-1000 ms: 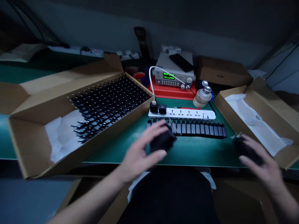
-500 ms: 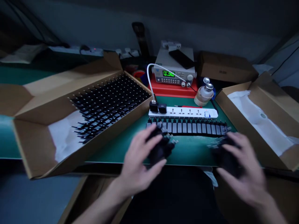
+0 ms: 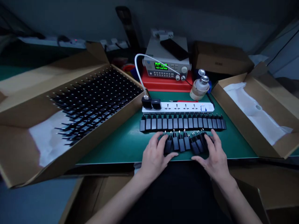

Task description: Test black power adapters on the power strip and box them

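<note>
Several black plug-in power adapters [image 3: 181, 144] lie on the table near its front edge, pins pointing away from me and some of them tilted. My left hand [image 3: 155, 153] curls round the left end of this loose group, its thumb on the near side. At the right end my right hand [image 3: 213, 154] grips the outermost adapters between its fingers and thumb. Behind them a straight row of adapters [image 3: 183, 123] runs along a white power strip [image 3: 178, 108], which has two black adapters [image 3: 151, 103] plugged in at its left end.
On the left, an open cardboard box [image 3: 93, 133] holds many adapters, pins up. Another open box [image 3: 277, 146] with a white liner stands at right. A bench meter [image 3: 167, 67] with a green display sits on a red base [image 3: 165, 86], beside a metal-topped bottle [image 3: 200, 88].
Both hands have come closer together, bringing their clusters of adapters down onto the table as one loose group. The view has shifted slightly.
</note>
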A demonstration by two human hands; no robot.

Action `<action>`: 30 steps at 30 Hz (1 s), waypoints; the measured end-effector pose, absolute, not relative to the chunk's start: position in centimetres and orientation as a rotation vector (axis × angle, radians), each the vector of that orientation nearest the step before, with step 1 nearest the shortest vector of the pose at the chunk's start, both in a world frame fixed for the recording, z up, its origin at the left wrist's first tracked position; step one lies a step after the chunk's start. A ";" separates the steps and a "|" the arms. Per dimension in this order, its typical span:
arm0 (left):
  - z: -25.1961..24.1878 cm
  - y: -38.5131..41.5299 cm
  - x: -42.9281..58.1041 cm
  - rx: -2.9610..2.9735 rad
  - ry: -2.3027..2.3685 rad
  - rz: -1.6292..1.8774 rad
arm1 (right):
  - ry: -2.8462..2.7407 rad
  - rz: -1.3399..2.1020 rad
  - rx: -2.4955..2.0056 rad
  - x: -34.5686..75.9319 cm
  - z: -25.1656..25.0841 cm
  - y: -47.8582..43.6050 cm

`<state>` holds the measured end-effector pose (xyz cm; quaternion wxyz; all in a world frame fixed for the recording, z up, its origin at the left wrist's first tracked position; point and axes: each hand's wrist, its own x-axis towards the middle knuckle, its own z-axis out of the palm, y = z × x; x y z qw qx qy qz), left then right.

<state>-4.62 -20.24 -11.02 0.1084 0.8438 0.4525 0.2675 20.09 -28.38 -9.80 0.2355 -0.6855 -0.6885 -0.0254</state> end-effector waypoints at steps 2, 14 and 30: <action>-11.2 -20.4 -5.1 2.464 1.299 0.790 | -1.865 -0.050 -1.858 20.7 -10.1 -28.6; -10.9 -20.1 -5.2 2.398 1.306 0.783 | -1.742 0.052 -1.796 21.3 -10.3 -27.9; -11.4 -21.3 -7.8 2.260 1.281 0.943 | -1.881 0.106 -1.465 28.3 -2.0 -21.7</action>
